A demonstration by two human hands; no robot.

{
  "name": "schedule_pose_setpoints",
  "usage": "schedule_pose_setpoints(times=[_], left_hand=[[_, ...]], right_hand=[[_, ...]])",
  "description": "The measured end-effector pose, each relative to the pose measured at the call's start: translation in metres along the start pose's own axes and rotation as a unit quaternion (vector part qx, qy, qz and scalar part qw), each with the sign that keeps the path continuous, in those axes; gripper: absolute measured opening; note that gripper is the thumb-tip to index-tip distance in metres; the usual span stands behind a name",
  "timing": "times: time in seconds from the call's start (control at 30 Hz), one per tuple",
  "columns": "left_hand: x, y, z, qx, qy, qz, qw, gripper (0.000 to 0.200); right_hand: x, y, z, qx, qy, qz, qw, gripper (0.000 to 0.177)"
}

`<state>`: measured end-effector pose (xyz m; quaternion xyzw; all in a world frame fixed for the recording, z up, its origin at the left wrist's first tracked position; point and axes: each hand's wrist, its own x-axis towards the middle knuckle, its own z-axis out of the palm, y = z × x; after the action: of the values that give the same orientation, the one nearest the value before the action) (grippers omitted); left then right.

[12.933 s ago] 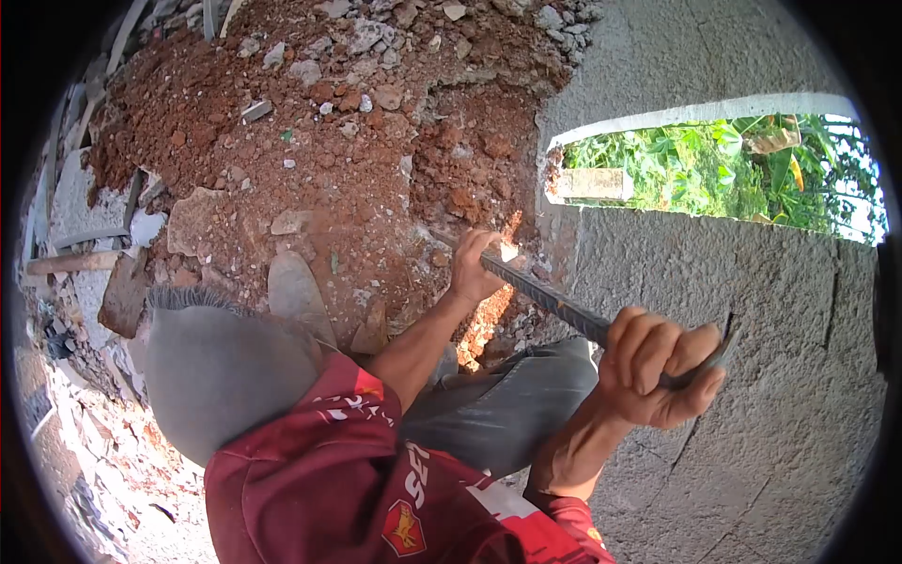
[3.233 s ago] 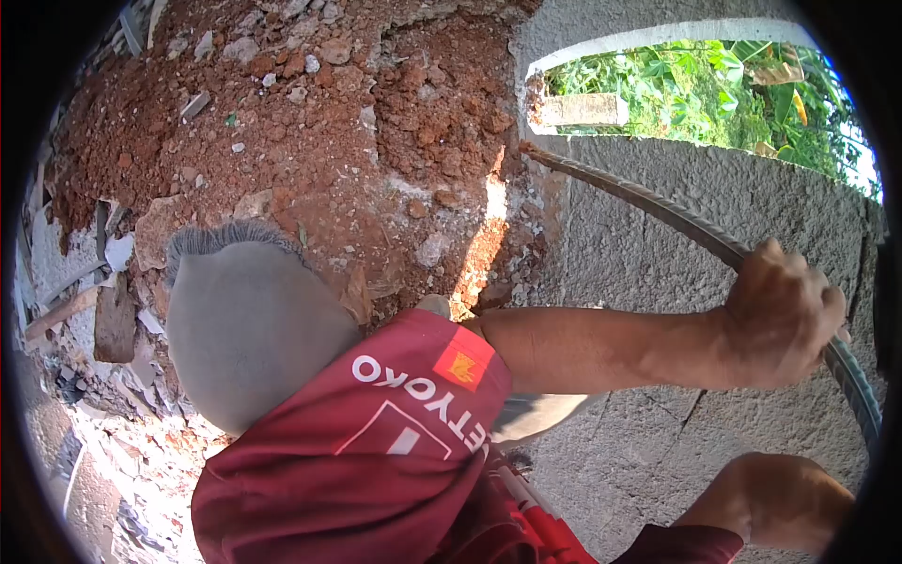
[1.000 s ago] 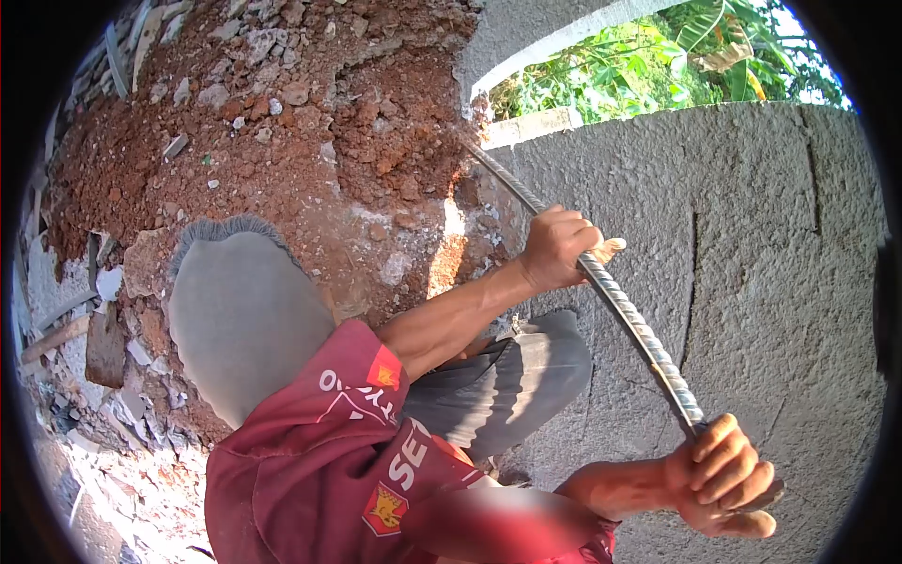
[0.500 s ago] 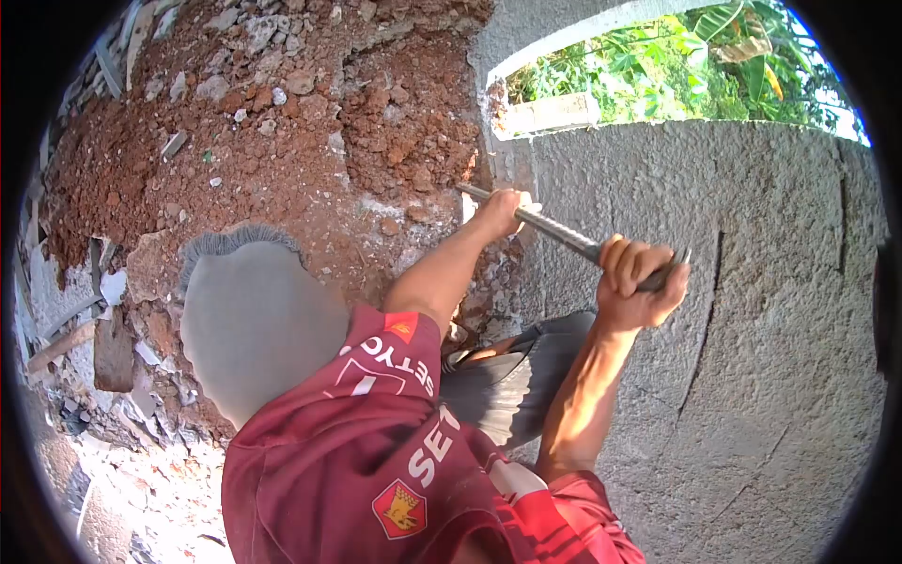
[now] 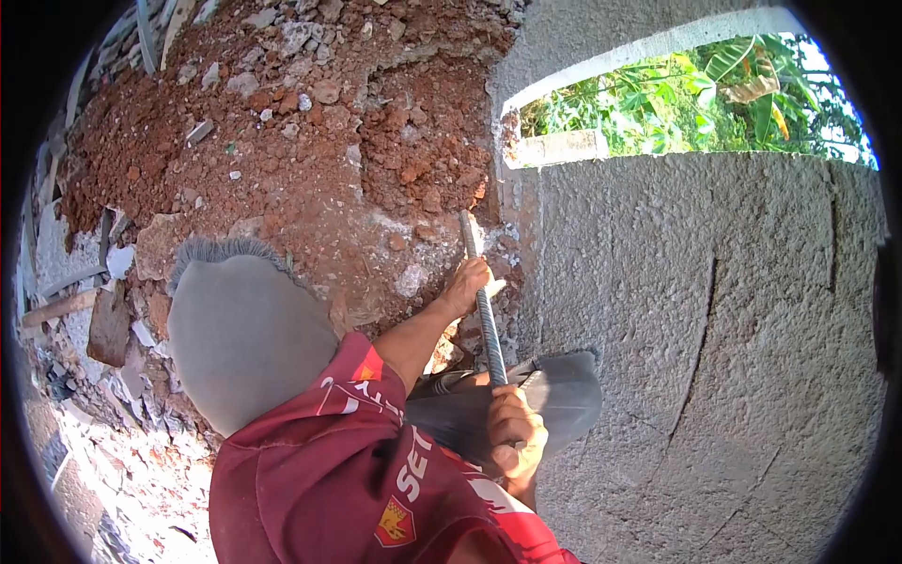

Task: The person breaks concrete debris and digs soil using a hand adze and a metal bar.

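Observation:
A long ribbed steel bar (image 5: 490,338), like rebar, slants along the base of the wall with its upper tip by the reddish soil (image 5: 423,150). My left hand (image 5: 467,285) is closed around its upper part, thumb sticking out to the right. Lower down, my right hand (image 5: 517,434) wraps the bar's near end, in front of my dark trouser leg (image 5: 564,390). The near end is mostly hidden in the fist.
A rough grey plastered wall (image 5: 639,282) fills the right side, with an opening (image 5: 648,99) onto green plants. Stones and broken rubble (image 5: 122,320) lie at left. My grey-covered knee (image 5: 254,329) juts out beside my left arm.
The bar has swung from slanting right across the wall to nearly upright in view. My right hand came down and left with it; my left hand shifted down and slightly left.

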<state>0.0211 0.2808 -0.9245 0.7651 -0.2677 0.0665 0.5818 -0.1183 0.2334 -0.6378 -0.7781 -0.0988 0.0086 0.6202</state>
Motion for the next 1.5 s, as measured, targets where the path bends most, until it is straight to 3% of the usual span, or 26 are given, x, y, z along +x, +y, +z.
schedule_pose_setpoints(times=[0.23, 0.3, 0.33, 0.43, 0.47, 0.53, 0.63, 0.67, 0.7, 0.73, 0.8, 0.9, 0.93, 1.0, 1.03, 1.07, 1.13, 1.17, 1.27, 1.4, 1.5], left_hand=[[0.017, 0.02, 0.006, 0.009, 0.059, 0.025, 0.998, 0.025], [0.034, 0.053, -0.009, -0.004, 0.091, 0.081, 0.993, 0.029], [0.04, 0.058, -0.008, 0.012, 0.053, 0.074, 0.996, 0.033], [0.093, 0.112, -0.03, 0.015, 0.037, 0.123, 0.992, 0.043], [0.111, 0.131, -0.034, -0.014, 0.064, 0.143, 0.988, 0.045], [0.15, 0.177, -0.04, -0.066, 0.158, 0.191, 0.966, 0.043], [0.213, 0.259, -0.071, -0.094, 0.202, 0.233, 0.947, 0.039], [0.235, 0.286, -0.077, -0.104, 0.245, 0.251, 0.931, 0.046], [0.253, 0.311, -0.085, -0.102, 0.221, 0.222, 0.944, 0.041], [0.272, 0.334, -0.094, -0.109, 0.265, 0.224, 0.932, 0.033], [0.294, 0.359, -0.118, -0.046, 0.186, 0.203, 0.96, 0.027], [0.302, 0.329, -0.119, -0.016, 0.236, 0.171, 0.956, 0.033], [0.297, 0.302, -0.109, -0.047, 0.24, 0.105, 0.964, 0.037], [0.255, 0.195, -0.071, -0.061, 0.227, 0.013, 0.972, 0.048], [0.209, 0.123, -0.065, -0.045, 0.158, -0.057, 0.985, 0.047], [0.176, 0.081, -0.052, -0.038, 0.14, -0.061, 0.988, 0.045], [0.108, -0.003, -0.026, -0.023, 0.103, -0.07, 0.992, 0.042], [0.12, 0.004, -0.037, -0.018, 0.103, -0.062, 0.993, 0.042], [0.086, 0.052, -0.042, -0.041, 0.15, -0.059, 0.986, 0.046], [0.031, 0.057, -0.024, -0.046, 0.03, 0.047, 0.997, 0.042], [0.009, 0.041, -0.019, 0.044, -0.014, 0.058, 0.997, 0.044]], right_hand=[[-0.004, -0.009, -0.001, 0.123, 0.112, -0.082, 0.983, 0.046], [-0.007, -0.029, -0.016, 0.15, 0.126, -0.119, 0.973, 0.052], [-0.005, -0.038, -0.023, 0.146, 0.141, -0.14, 0.969, 0.053], [0.002, -0.081, -0.065, 0.16, 0.151, -0.167, 0.961, 0.053], [0.007, -0.103, -0.08, 0.179, 0.193, -0.194, 0.945, 0.051], [0.024, -0.164, -0.121, 0.215, 0.08, -0.216, 0.949, 0.039], [0.054, -0.275, -0.167, 0.124, 0.061, -0.269, 0.953, 0.037], [0.075, -0.316, -0.176, 0.092, 0.042, -0.277, 0.956, 0.037], [0.093, -0.345, -0.179, 0.072, 0.027, -0.285, 0.955, 0.037], [0.115, -0.372, -0.181, 0.057, 0.014, -0.29, 0.955, 0.038], [0.153, -0.384, -0.181, 0.043, 0.001, -0.292, 0.956, 0.039], [0.202, -0.336, -0.174, 0.046, 0.003, -0.277, 0.96, 0.041], [0.213, -0.298, -0.168, 0.048, 0.013, -0.264, 0.963, 0.041], [0.235, -0.178, -0.144, 0.075, 0.069, -0.217, 0.971, 0.043], [0.25, -0.113, -0.122, 0.111, 0.123, -0.192, 0.967, 0.044], [0.244, -0.04, -0.08, 0.142, 0.199, -0.185, 0.952, 0.045], [0.188, -0.008, -0.04, 0.108, 0.194, -0.168, 0.96, 0.05], [0.166, -0.004, -0.036, 0.137, 0.13, -0.174, 0.967, 0.049], [0.123, -0.009, -0.029, 0.134, 0.213, -0.146, 0.957, 0.05], [0.006, 0.003, -0.022, 0.131, 0.202, -0.134, 0.961, 0.051], [-0.025, -0.012, -0.002, 0.075, 0.147, -0.074, 0.984, 0.054]])
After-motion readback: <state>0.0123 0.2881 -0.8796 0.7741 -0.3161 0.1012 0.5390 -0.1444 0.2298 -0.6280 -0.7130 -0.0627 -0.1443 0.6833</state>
